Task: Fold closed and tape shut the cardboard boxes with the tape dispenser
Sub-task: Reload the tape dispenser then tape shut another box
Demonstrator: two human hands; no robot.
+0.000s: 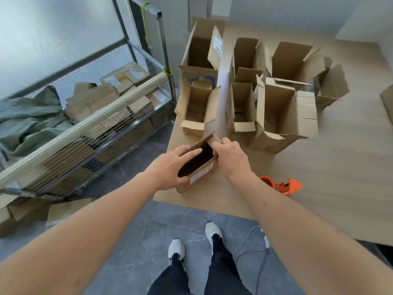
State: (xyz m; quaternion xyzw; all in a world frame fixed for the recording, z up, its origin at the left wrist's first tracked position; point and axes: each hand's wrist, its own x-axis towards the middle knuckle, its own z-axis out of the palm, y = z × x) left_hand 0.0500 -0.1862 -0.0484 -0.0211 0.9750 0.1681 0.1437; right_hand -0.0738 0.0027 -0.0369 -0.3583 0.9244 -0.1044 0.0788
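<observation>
A small cardboard box (203,170) stands at the table's near left corner, its top still open and dark inside. My left hand (170,167) holds its left side, fingers straight along the left flap and thumb on the front. My right hand (230,155) pinches the small far end flap with curled fingers. The orange tape dispenser (282,185) lies on the table just right of my right wrist, untouched.
Several open cardboard boxes (276,116) stand farther back on the wooden table (340,167). A wire cage cart (89,116) full of parcels is on the left. Flat cardboard lies on the floor at left, and a white cable (253,233) hangs by the table edge.
</observation>
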